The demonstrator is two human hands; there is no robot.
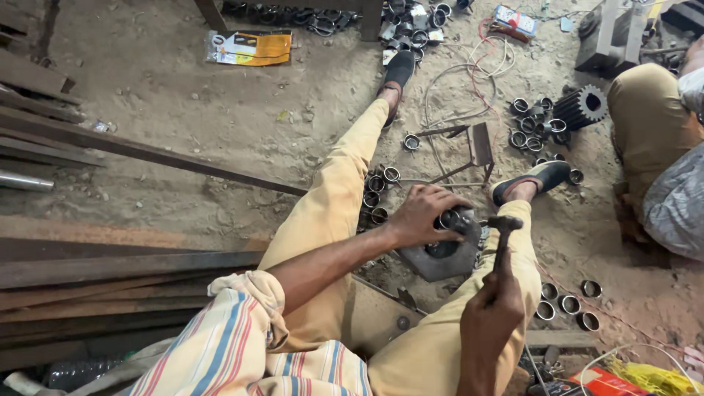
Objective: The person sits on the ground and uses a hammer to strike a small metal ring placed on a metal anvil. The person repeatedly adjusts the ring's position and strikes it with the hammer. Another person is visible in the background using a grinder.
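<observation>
I sit on a sandy floor with my legs spread. My left hand (424,213) grips a short metal ring (449,218) and holds it on a thick steel block (447,258) with a round hole, between my legs. My right hand (490,315) is closed around the handle of a hammer (504,227), whose head hovers just right of the ring, above the block's edge. Several more metal rings (377,196) lie beside my left leg, and others (566,301) sit on the ground right of my right knee.
Long steel bars and planks (110,271) lie at the left. A small metal stand (475,150) and loose wires lie ahead. More rings and a toothed gear (583,106) sit at the upper right, near another seated person (660,147). A yellow packet (249,48) lies far ahead.
</observation>
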